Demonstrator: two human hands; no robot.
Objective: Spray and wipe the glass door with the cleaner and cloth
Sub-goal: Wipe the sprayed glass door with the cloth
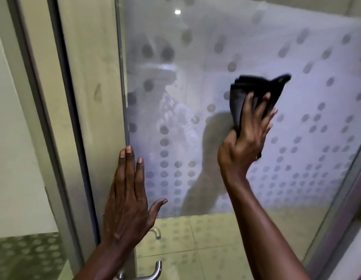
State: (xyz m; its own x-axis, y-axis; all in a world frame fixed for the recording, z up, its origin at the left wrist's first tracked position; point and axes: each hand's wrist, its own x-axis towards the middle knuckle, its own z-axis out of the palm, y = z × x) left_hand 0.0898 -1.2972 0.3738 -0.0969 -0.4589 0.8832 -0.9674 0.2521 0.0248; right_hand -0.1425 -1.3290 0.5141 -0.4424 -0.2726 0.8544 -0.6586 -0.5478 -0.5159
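Observation:
The frosted glass door (226,47), patterned with grey dots, fills the middle and right of the view. My right hand (244,142) presses a folded black cloth (254,93) flat against the pane at about mid height. My left hand (129,199) lies open and flat on the door's left edge, fingers spread and pointing up, holding nothing. No cleaner bottle is in view.
A metal door handle (153,273) sticks out at the bottom, just below my left wrist. A grey metal frame post (60,118) and a fixed side pane stand to the left. Pale floor tiles (195,239) show through the lower glass.

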